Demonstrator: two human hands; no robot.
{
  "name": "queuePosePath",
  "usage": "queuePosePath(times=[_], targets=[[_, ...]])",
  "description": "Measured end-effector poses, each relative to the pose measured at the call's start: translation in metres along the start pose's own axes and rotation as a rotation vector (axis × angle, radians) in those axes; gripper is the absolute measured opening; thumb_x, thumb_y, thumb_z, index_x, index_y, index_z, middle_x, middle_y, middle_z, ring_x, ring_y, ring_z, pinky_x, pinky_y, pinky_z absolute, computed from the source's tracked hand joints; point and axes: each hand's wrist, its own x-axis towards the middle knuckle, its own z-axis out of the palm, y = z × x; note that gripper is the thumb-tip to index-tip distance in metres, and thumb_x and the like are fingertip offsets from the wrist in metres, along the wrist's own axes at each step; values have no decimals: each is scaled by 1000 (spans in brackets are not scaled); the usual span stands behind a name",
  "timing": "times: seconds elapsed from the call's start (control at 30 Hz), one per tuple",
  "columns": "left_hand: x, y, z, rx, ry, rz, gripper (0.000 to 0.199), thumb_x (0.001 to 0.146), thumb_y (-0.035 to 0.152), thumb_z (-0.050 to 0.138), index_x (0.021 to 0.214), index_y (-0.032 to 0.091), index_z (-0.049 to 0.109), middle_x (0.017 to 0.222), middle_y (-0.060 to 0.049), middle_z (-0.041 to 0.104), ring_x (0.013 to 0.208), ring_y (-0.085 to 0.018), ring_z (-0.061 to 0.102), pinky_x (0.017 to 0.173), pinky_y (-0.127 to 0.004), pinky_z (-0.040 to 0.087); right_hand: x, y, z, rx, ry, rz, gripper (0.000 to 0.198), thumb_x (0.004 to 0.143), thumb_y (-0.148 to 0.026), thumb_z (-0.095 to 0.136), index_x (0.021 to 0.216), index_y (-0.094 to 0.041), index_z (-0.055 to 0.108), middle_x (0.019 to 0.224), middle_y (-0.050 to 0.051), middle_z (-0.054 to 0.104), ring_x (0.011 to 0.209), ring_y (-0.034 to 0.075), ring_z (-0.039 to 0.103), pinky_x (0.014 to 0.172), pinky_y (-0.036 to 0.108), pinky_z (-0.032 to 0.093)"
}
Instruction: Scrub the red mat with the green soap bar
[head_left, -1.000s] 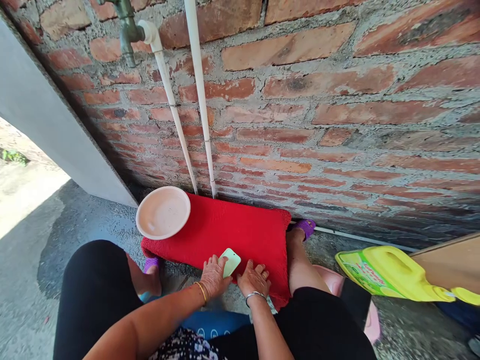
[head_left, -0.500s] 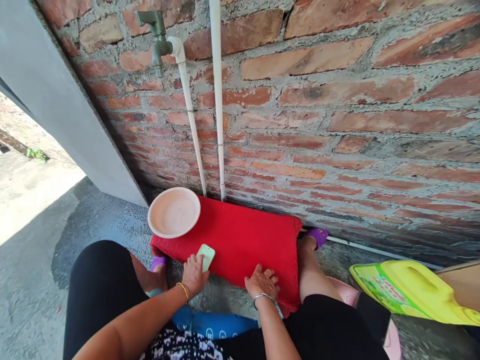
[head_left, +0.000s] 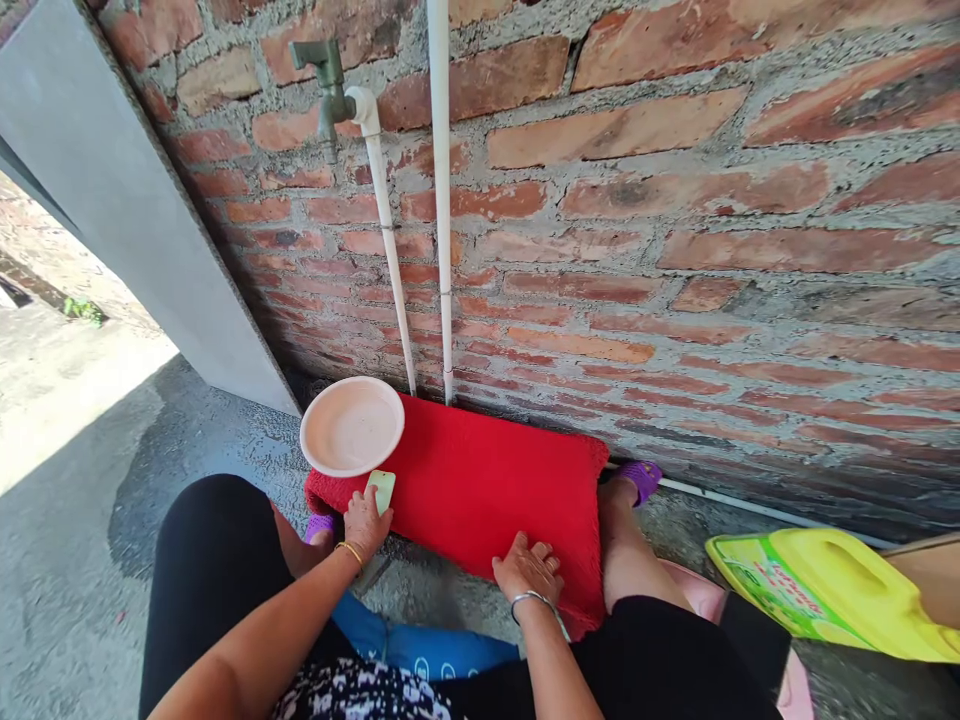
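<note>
A thick red cloth (head_left: 480, 470), like a towel or mat, lies spread over a low surface against the wall. My left hand (head_left: 364, 525) is closed around a pale green bar of soap (head_left: 383, 491) at the cloth's front left edge, just below a pale pink basin (head_left: 352, 428). The basin rests on the cloth's left end and shows nothing inside. Toward the cloth's front right, my right hand (head_left: 528, 568) lies flat on it with the fingers spread.
A brick wall (head_left: 600, 230) rises behind, with a tap (head_left: 330, 95) and white pipes (head_left: 441, 200). A yellow detergent jug (head_left: 847, 590) lies at the right. A grey panel (head_left: 142, 190) leans at the left. My knees flank the cloth.
My left hand has moved left with the bar of soap, closer to the basin. My right hand stays in the same place on the cloth.
</note>
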Motion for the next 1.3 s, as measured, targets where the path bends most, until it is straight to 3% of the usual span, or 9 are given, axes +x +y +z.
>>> queuePosePath(times=[0.2,0.3,0.37,0.53,0.67,0.83,0.93,1.2,1.3], targets=[[-34,35,46,91,-174,394,59,82,39,52,137,23,38,128,-12,49,118,-25,48,98,-38,38,-2,-1,-4,1,-8,4,59,86,-35,48,139,-11,40,142,28,35,125,39,42,87,45,40],[-40,34,57,104,-261,540,66,82,42,51,142,27,28,135,-11,44,125,-24,42,101,-38,36,-4,-2,-6,-2,-14,7,58,86,-34,47,139,-12,40,142,28,35,125,38,42,88,46,39],[-34,23,48,117,-225,492,65,82,41,51,142,27,29,135,-11,44,125,-25,42,100,-38,37,-6,-3,-9,-7,-22,16,58,87,-34,47,139,-11,40,142,28,35,125,39,42,89,46,39],[-10,-16,6,111,-14,135,55,86,35,48,137,18,38,121,-15,51,113,-26,51,90,-37,42,-9,-6,-14,-15,-26,16,58,86,-34,48,139,-9,40,142,29,35,126,39,41,88,45,40],[-19,-21,12,121,-5,42,56,86,34,49,138,15,36,117,-16,52,109,-28,53,86,-37,44,-8,-7,-13,-18,-24,21,58,87,-33,47,139,-9,39,141,30,35,125,39,42,86,45,41],[-61,13,60,152,-175,512,63,80,38,58,137,27,35,128,-11,46,115,-26,47,96,-40,39,-6,-4,-8,-10,-8,9,60,87,-34,47,140,-9,37,141,30,35,124,38,44,86,45,41],[-69,30,68,157,-224,694,64,79,42,59,137,32,34,133,-9,43,119,-26,44,101,-44,36,-7,-2,-7,-16,-12,-9,59,87,-34,47,141,-12,38,142,27,35,126,38,41,88,44,40],[-4,33,12,6,29,135,53,85,35,50,134,16,39,114,-13,52,105,-24,53,87,-34,43,-14,-1,-21,-2,-61,3,60,87,-35,49,141,-13,38,144,26,33,128,37,39,91,43,38],[-8,46,17,20,3,121,53,85,35,50,133,15,41,115,-14,52,105,-25,53,86,-35,43,-16,0,-26,17,-68,4,57,87,-34,48,140,-14,40,144,25,34,127,36,41,90,43,39]])
